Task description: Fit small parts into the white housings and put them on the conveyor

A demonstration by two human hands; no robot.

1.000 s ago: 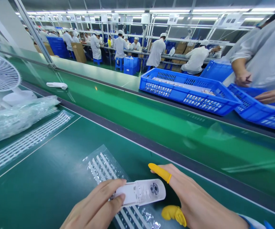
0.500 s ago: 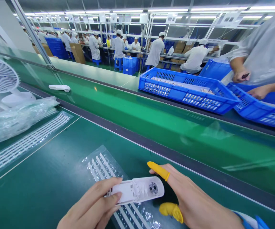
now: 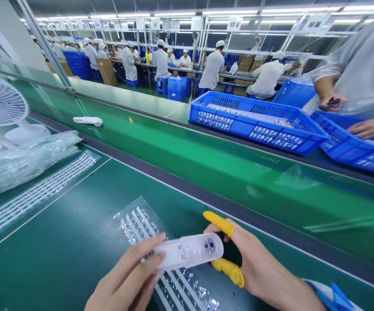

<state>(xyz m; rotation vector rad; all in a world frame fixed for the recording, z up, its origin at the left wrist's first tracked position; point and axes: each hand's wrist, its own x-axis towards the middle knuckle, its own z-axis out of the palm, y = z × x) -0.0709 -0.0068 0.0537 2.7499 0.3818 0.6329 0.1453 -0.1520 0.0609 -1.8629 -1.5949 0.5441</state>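
My left hand (image 3: 130, 272) grips the near end of a white oblong plastic housing (image 3: 191, 252) between thumb and fingers. The housing's open inner side faces up, and a dark round fitting with holes sits in its rounded far end. Beside that end is my right hand (image 3: 255, 255), with yellow finger cots on thumb and index finger. These two are spread apart with the housing's tip between them; whether the thumb touches its edge, I cannot tell. Beneath the housing, a clear plastic sheet with white strips (image 3: 138, 222) lies on the green table (image 3: 77, 233).
Left of me are a longer sheet of white strips (image 3: 54, 190), clear plastic bags (image 3: 28, 160) and a white fan (image 3: 21, 129). Ahead, a white part (image 3: 88, 121) lies on the green conveyor belt (image 3: 174, 151). Blue crates (image 3: 255, 121) line the far side, where a co-worker's hands (image 3: 332, 101) are busy.
The housing has tilted, its rounded end rising slightly. My right hand has shifted, its thumb nearer the housing's lower edge. The white part on the belt has slid right.
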